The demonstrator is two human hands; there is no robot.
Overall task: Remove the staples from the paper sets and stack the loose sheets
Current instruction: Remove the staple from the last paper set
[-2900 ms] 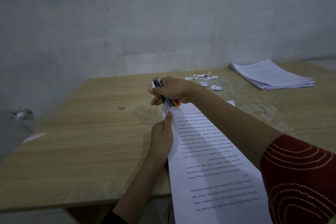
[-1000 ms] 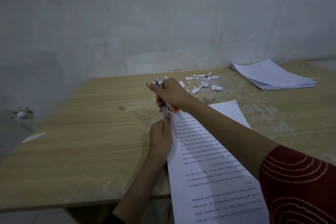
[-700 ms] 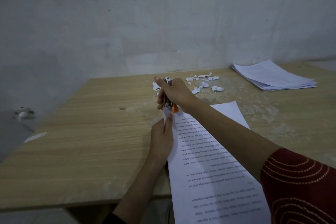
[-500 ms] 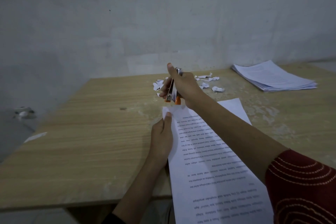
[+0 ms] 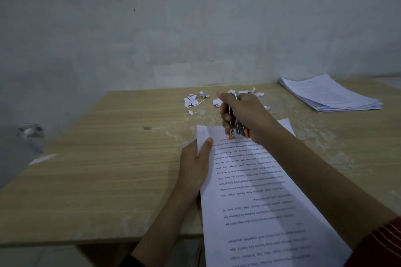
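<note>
A printed paper set [image 5: 256, 197] lies lengthwise on the wooden table [image 5: 97, 169], its near end hanging over the front edge. My left hand [image 5: 195, 165] grips its left edge near the far corner, thumb on top. My right hand [image 5: 240, 115] grips a metal and orange staple remover [image 5: 237, 129] upright, with its tip down on the paper's far end. A second sheet's corner [image 5: 287, 124] shows behind my right forearm. A stack of loose sheets [image 5: 327, 95] lies at the far right.
Several torn white paper scraps [image 5: 193, 101] are scattered at the back of the table near the grey wall. A small dark mark [image 5: 147, 128] sits on the wood to the left. Off the table's left edge lie a white scrap [image 5: 42, 158] and a pale object [image 5: 29, 130].
My right hand lifted the staple remover away from the paper's corner, swung it upright, then brought it down onto the paper's far end. More scraps show at the back. My left hand stayed put.
</note>
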